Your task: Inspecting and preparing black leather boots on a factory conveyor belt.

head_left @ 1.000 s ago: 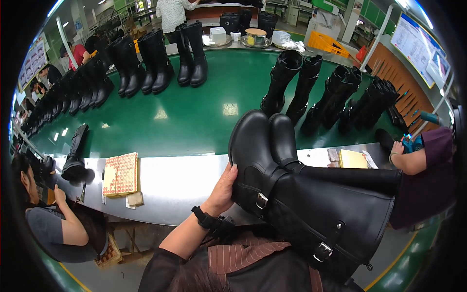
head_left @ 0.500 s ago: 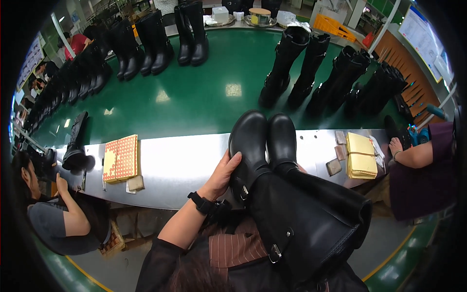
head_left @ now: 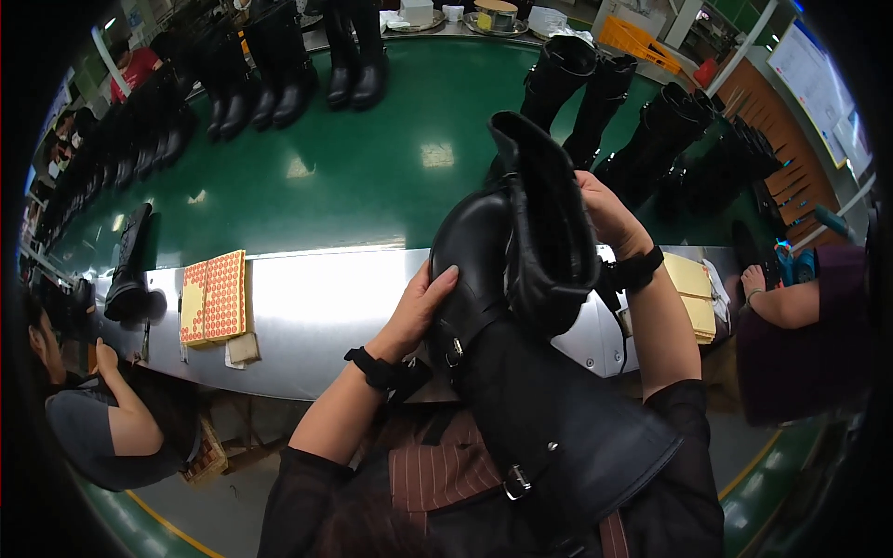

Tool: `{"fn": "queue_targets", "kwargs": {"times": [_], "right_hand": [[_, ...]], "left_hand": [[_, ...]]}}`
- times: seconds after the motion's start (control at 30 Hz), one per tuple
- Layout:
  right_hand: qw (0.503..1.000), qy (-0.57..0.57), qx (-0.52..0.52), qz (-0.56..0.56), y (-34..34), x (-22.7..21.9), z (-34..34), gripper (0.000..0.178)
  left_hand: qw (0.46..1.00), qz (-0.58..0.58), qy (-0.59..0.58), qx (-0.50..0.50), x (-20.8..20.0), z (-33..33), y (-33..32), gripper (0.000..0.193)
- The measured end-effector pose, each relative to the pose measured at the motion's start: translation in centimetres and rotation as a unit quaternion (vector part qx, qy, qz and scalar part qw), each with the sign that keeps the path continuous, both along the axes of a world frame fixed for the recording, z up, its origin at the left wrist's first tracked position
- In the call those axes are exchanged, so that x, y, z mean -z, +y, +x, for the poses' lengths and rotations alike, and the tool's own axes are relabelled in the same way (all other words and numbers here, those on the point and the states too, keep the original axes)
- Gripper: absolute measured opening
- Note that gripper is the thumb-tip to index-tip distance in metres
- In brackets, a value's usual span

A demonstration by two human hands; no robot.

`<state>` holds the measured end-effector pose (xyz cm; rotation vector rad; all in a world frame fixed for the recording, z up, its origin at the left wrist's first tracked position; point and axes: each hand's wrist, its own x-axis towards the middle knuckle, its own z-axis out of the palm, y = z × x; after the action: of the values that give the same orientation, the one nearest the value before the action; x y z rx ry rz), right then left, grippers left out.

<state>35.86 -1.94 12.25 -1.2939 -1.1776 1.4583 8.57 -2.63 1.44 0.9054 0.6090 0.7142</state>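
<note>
One boot (head_left: 539, 400) is clasped above the bench (head_left: 326, 288) edge by the curled left hand (head_left: 414, 312), a second boot (head_left: 549, 223) by the right hand (head_left: 611, 219), partly hidden. Leather could be scuffed by a rubbing buckle (head_left: 454, 353).

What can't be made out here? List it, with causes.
Head view:
- Left hand: fingertips, behind the buckled boot.
- Right hand: fingertips, behind the other boot.
- Co-worker in purple: head, lost at the dark right rim.
- Wall board: lettering, too small.
</note>
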Motion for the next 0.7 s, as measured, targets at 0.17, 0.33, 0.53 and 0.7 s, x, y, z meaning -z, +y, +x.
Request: {"fn": "queue_targets", "kwargs": {"times": [0.17,0.33,0.53,0.7], "right_hand": [[0.97,-0.214,-0.095,0.065,2.8,1.1,-4.0,0.047],[0.894,-0.418,-0.09,0.133,2.7,1.2,-5.7,0.048],[0.988,-0.143,0.052,0.039,3.3,4.4,-2.6,0.037],[0.964,0.101,0.215,0.12,-1.0,6.5,1.7,0.037]], "left_hand": [[0.999,0.045,0.02,0.004,-0.3,-0.2,0.7,0.054],[0.998,0.051,0.033,-0.002,-0.2,-0.4,0.7,0.055],[0.999,0.034,0.021,-0.007,-0.1,-0.8,0.4,0.054],[0.993,-0.063,-0.044,-0.088,0.4,-2.5,0.2,0.051]]}}
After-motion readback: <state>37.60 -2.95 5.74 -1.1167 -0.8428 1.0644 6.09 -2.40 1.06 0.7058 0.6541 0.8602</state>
